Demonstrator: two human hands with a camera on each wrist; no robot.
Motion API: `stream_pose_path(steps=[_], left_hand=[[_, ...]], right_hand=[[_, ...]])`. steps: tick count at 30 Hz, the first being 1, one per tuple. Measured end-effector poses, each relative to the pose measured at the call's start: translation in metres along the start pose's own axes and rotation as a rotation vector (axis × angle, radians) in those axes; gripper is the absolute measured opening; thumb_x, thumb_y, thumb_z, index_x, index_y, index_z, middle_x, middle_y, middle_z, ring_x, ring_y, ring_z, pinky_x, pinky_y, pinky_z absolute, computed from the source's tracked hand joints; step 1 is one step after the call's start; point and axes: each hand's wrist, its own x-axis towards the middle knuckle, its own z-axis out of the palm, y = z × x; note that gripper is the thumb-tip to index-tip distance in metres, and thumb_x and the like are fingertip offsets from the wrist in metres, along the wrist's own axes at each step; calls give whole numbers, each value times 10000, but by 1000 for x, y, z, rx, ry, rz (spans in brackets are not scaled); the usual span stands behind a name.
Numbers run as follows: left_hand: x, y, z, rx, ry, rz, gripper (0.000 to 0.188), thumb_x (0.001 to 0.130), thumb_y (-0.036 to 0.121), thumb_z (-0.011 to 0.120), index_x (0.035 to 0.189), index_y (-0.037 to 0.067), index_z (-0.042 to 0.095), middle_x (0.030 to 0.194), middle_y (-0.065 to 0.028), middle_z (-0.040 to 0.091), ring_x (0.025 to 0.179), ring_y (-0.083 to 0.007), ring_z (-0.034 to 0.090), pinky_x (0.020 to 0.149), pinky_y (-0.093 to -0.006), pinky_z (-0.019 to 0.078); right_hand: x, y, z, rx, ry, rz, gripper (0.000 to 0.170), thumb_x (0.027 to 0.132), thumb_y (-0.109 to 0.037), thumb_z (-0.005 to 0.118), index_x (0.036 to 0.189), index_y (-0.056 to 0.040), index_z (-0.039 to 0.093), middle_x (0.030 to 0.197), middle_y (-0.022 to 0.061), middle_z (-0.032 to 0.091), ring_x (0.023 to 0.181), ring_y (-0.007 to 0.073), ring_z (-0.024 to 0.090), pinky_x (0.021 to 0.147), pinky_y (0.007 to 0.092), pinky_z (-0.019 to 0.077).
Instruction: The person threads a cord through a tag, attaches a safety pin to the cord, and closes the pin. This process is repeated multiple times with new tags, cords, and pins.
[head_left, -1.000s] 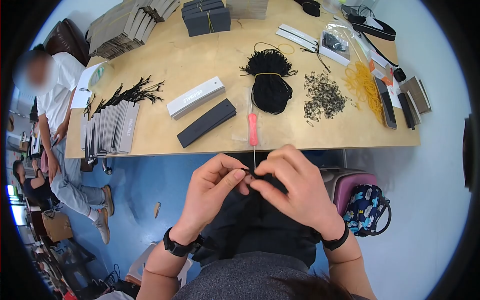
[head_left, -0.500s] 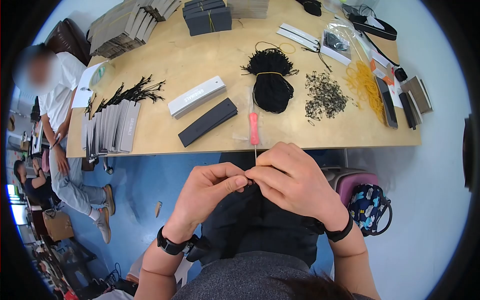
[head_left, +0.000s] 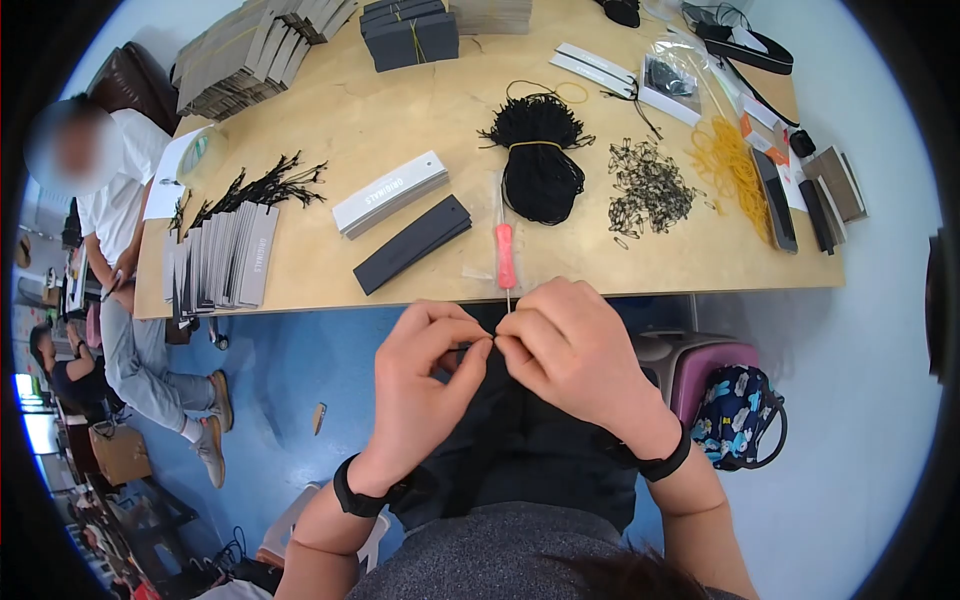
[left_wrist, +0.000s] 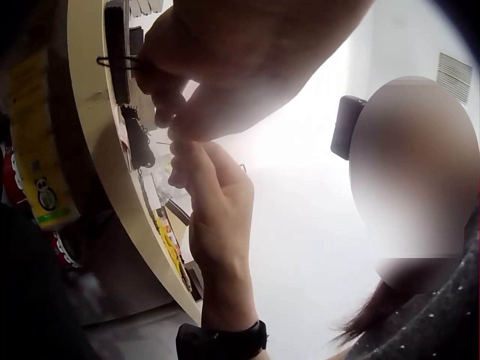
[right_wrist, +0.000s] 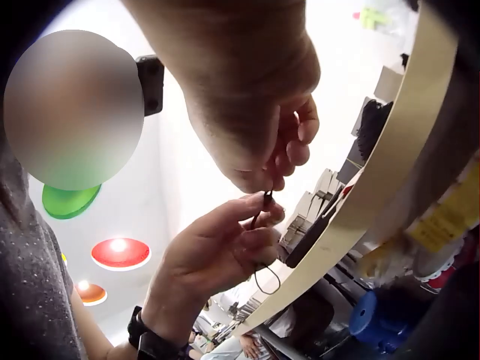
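Note:
In the right wrist view a thin black cord [right_wrist: 255, 220] runs from the left hand [right_wrist: 202, 251] up to the right fingertips, its loop hanging below the left fingers. Thumb and index finger of the left hand [head_left: 425, 375] pinch it. Fingertips of the right hand [head_left: 575, 350] pinch the cord's upper end, very close to the left ones. Both hands are above the lap, just off the table's front edge. Behind them lies a red-handled tool [head_left: 504, 262], its thin shaft pointing toward the hands. A banded bundle of black cords [head_left: 541, 182] lies beyond it.
On the table [head_left: 330, 270] are white tags [head_left: 390, 196], dark tags [head_left: 412, 244], corded tags [head_left: 225, 255], a pile of small pins [head_left: 650, 190], yellow rubber bands [head_left: 728, 170] and a phone [head_left: 775, 205]. A person [head_left: 130, 190] sits at the left.
The hands have shifted slightly up toward the table edge. The right fingers, spread apart a second ago, have closed to a pinch beside the left fingertips.

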Motion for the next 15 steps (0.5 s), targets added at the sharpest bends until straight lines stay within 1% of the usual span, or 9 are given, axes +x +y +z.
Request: stream_pose_path(steps=[1,2,3,4,5,8,9,11,15], left_hand=[[1,-8,2,-190,2,-93,36,898,-21,683,929,-37,688,948,-21,632,794,-62,573,686,-211,443],[2,-12,2,-379,4,-186,35,909,-14,677,939,-31,686,956,-14,611,804,-60,568,687,-206,433],[2,-13,1,-379,3,-186,35,909,-14,677,939,-31,686,956,-14,611,804,-60,568,687,-206,433],[3,-14,0,-454,-24,-225,42,918,-7,681,954,-25,692,963,-11,597,821,-59,574,710,-210,445],[3,-14,-1,-527,-51,-264,49,926,0,685,970,-20,697,970,-8,584,838,-57,580,734,-215,456],[4,-12,-1,-637,-82,-300,53,937,5,680,977,-22,702,949,-1,578,840,-54,565,761,-211,447],[4,-12,-1,-636,-82,-299,53,937,5,680,977,-22,702,949,-1,578,840,-54,565,761,-211,447],[2,-15,-2,-721,-73,-361,61,939,10,682,986,-18,708,948,-1,583,840,-56,567,761,-212,450],[-2,-17,1,-743,-64,-353,84,935,21,693,1006,-15,719,952,-3,593,843,-59,571,766,-211,453]], right_hand=[[-1,-1,0,6,68,48,183,724,-47,748,864,-52,631,852,63,547,784,256,581,686,357,465],[-2,-3,-2,6,68,49,183,724,-47,748,864,-52,631,852,63,547,784,256,581,686,357,465],[-3,-6,-5,45,108,74,198,729,-43,759,885,-51,638,869,64,558,790,257,585,684,356,468],[-3,-9,-7,84,150,99,212,735,-40,770,906,-51,645,885,65,569,796,257,589,681,356,470],[-4,-11,-6,85,152,102,212,735,-40,770,906,-51,645,885,65,569,796,257,589,681,356,470],[-4,-13,-4,82,127,56,245,726,-37,783,930,-51,648,888,64,567,792,253,587,681,356,475],[-5,-11,-1,78,138,76,239,724,-36,786,918,-51,646,879,64,562,782,250,585,678,357,474],[-5,-10,2,75,150,93,234,721,-36,789,905,-51,644,870,64,557,771,247,582,674,358,472],[-6,-12,10,65,197,123,203,721,-23,776,858,-52,629,832,64,539,740,249,572,644,354,465]])
